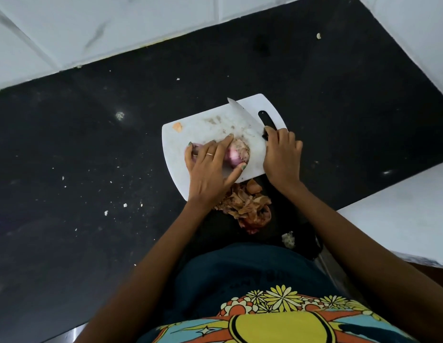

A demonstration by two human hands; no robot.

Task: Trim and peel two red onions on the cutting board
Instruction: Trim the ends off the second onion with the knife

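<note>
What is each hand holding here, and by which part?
The right hand grips the knife by its black handle. The left hand lies over the two red onions on the cutting board, fingers spread across their tops.

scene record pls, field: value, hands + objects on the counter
left hand: rests over two onions, fingers spread
right hand: grips knife handle
knife: blade flat on board, tip pointing away
onions: on cutting board, partly hidden by hand
cutting board: white, on black counter
peels: piled on counter at board's near edge
</note>
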